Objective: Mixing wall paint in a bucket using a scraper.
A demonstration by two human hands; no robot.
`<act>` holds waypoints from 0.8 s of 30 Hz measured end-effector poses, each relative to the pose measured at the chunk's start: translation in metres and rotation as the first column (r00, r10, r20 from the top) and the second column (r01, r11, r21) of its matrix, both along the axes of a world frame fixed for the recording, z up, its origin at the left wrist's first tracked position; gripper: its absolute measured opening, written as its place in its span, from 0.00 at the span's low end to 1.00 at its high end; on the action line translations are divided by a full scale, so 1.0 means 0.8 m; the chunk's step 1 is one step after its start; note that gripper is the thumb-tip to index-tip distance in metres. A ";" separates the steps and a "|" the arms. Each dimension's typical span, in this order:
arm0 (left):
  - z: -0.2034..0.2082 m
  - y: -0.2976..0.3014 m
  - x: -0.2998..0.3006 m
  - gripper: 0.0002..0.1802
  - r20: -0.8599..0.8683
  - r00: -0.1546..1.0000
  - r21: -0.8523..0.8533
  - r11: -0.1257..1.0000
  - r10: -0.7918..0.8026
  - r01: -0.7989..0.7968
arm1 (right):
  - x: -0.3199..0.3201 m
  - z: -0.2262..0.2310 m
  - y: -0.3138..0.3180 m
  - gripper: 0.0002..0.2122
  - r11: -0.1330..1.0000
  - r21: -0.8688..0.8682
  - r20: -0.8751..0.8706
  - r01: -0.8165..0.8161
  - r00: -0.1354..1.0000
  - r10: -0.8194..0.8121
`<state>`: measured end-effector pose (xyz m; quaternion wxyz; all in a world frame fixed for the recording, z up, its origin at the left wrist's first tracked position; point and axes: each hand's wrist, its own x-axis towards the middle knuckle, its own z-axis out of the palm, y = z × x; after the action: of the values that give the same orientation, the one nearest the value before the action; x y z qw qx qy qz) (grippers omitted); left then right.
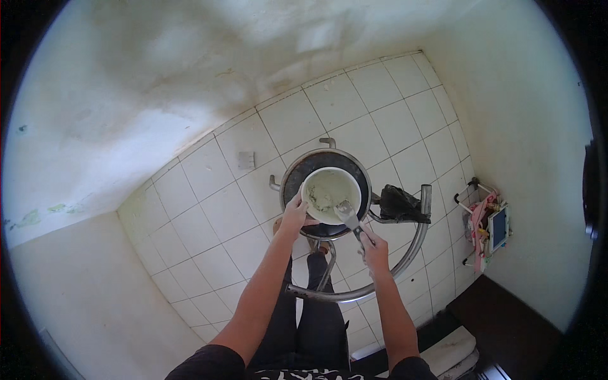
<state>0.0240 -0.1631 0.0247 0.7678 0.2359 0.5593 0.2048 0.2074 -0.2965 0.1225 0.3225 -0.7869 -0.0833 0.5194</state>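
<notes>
A white round tub [349, 182] stands on the black seat of a metal-framed stool [292, 182] in front of me. Pale, lumpy paste [323, 195] lies inside it, mostly over the bottom and left side. My left hand [296, 214] grips the tub's left side at the rim, its fingers partly hidden below. In my right hand [375, 248] is a putty knife [347, 214], held by its dark handle. The blade slants over the tub's near right rim, its tip inside and smeared with pale paste. Whether the blade touches the paste I cannot tell.
A curved metal tube [413, 250] runs round the stool's right and near sides. Black plastic [400, 204] hangs on it. A small grey square [246, 160] lies on the tiled floor [215, 190]. By the right wall stands a pink folding frame [481, 218] with a blue panel [499, 227].
</notes>
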 end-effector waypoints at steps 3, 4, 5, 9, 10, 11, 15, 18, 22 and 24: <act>0.006 -0.001 0.005 0.23 -0.003 1.000 0.038 0.999 0.026 -0.026 | 0.002 0.025 -0.022 0.15 0.999 -0.041 0.011 0.030 0.999 -0.030; 0.010 -0.001 0.007 0.23 -0.011 1.000 0.037 0.999 0.029 -0.028 | 0.005 0.026 -0.030 0.15 0.999 -0.044 0.014 0.029 0.999 -0.029; 0.014 0.001 0.007 0.23 -0.018 0.999 0.040 0.999 0.029 -0.029 | 0.009 0.027 -0.035 0.15 1.000 -0.019 0.029 0.011 1.000 -0.010; 0.009 0.000 0.005 0.24 -0.040 0.999 0.015 1.000 0.021 -0.021 | 0.025 0.046 -0.033 0.14 0.999 -0.038 0.011 -0.033 0.999 0.033; 0.009 0.000 0.004 0.23 -0.038 0.999 0.039 0.999 0.017 -0.016 | 0.025 0.048 -0.027 0.14 0.999 -0.038 0.010 -0.035 0.999 0.035; 0.010 -0.001 0.005 0.23 -0.035 0.999 0.061 0.998 0.012 -0.009 | 0.026 0.050 -0.020 0.14 0.999 -0.003 0.024 -0.043 0.999 0.043; 0.013 -0.001 0.007 0.23 -0.062 0.998 0.048 0.999 -0.016 0.019 | 0.027 0.056 0.023 0.13 0.979 0.119 0.171 -0.165 0.975 0.144; 0.016 0.000 0.007 0.24 -0.056 0.998 0.062 0.998 -0.025 0.029 | 0.023 0.064 0.060 0.14 0.798 0.072 0.532 -0.598 0.700 0.476; 0.024 0.001 0.010 0.27 0.005 1.000 0.024 1.000 -0.019 0.019 | 0.023 0.047 0.077 0.14 0.717 -0.014 0.529 -0.697 0.603 0.597; 0.024 -0.002 0.014 0.29 0.014 1.000 0.016 1.000 0.006 -0.006 | 0.024 0.022 0.077 0.13 0.804 0.101 0.512 -0.586 0.724 0.463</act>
<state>0.0350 -0.1650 0.0441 0.7692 0.2387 0.5531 0.2133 0.2263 -0.2347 0.1398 0.2299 -0.7819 -0.4449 0.3713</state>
